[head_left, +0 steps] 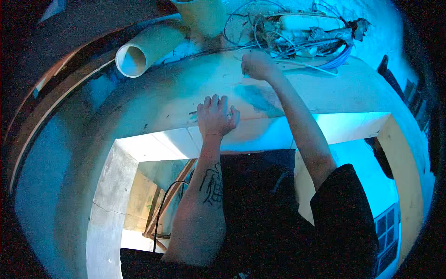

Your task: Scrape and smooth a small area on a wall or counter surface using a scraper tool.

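My left hand (217, 116) lies with its fingers stretched over the front edge of a plastered wall (172, 100), above an opening. Close by its fingertips is a short dark streak (193, 113); whether it is a mark or a thin object I cannot make out. Farther up and to the right, my right hand (260, 65) is closed against the same wall, its fingers curled in. What it holds, if anything, is too small or hidden to name. A darker damp-looking patch (260, 98) shows between the two hands.
Beyond my right hand lies a tangle of blue and white cables (320, 51) on bundled material. Two pale pipes, one open-ended (132, 60), sit at upper left. Below is a white-framed opening (107, 195) with wooden poles (172, 200) behind it.
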